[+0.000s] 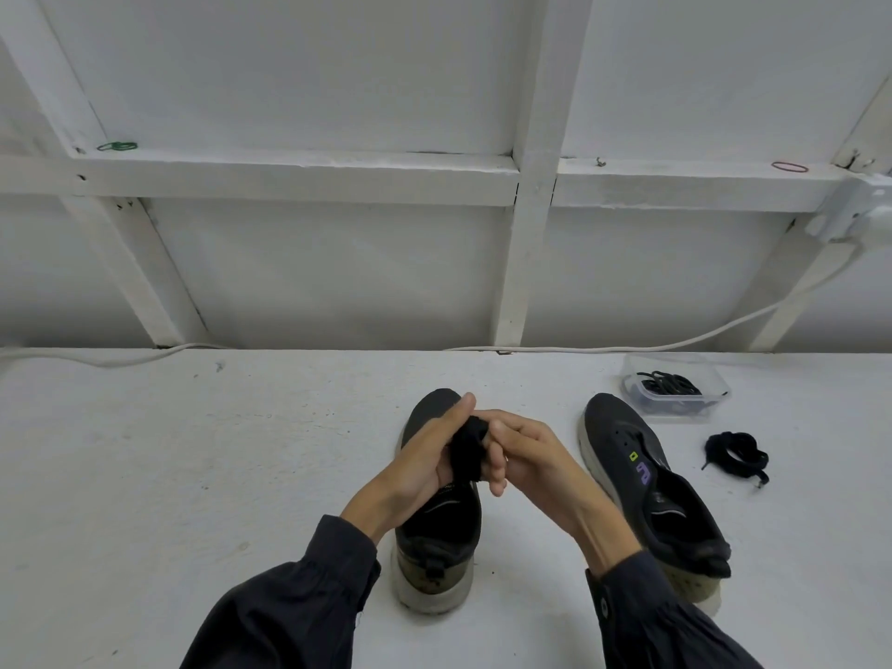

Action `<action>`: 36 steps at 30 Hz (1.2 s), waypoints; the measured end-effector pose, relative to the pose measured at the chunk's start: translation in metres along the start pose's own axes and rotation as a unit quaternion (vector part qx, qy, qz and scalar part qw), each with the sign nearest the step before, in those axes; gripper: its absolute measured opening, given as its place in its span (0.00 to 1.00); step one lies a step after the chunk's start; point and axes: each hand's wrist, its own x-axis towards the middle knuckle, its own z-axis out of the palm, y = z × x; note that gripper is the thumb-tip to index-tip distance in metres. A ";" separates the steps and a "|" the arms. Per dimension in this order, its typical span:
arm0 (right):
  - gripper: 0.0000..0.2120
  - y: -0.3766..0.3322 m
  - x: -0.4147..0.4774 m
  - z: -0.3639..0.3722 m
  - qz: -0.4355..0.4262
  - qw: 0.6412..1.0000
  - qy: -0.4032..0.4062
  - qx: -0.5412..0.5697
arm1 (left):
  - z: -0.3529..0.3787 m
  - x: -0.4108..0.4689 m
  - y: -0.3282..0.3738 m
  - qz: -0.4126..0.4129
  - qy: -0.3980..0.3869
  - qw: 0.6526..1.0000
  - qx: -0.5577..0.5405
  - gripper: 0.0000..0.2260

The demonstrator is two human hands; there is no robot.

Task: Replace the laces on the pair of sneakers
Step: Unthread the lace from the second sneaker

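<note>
Two dark sneakers stand on the white table, toes pointing away from me. The left sneaker (437,538) is partly hidden behind my hands; the right sneaker (651,485) shows bare eyelets with no lace. Above the left sneaker, my left hand (425,461) and my right hand (526,451) meet, both gripping a bunched black lace (467,451). A second coiled black lace (736,457) lies on the table to the right of the right sneaker.
A clear plastic box (675,388) with several black laces stands at the back right. A white cable (627,347) runs along the table's far edge below a white framed wall. A power socket (854,210) hangs at the far right.
</note>
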 end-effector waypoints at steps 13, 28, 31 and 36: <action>0.17 0.005 0.005 -0.003 -0.036 0.998 -0.052 0.001 | 0.003 0.003 -0.003 -0.011 -0.004 0.998 0.067 0.27; 0.12 0.017 0.011 0.008 -0.090 0.991 0.084 0.054 | 0.017 0.015 -0.010 0.037 0.185 0.982 -0.022 0.21; 0.15 0.018 0.008 0.003 -0.085 0.990 0.066 0.091 | 0.019 0.014 -0.008 0.062 0.188 0.980 -0.028 0.21; 0.09 0.029 -0.001 0.001 -0.046 0.992 0.056 0.102 | 0.014 0.015 -0.006 0.067 0.189 0.980 -0.013 0.21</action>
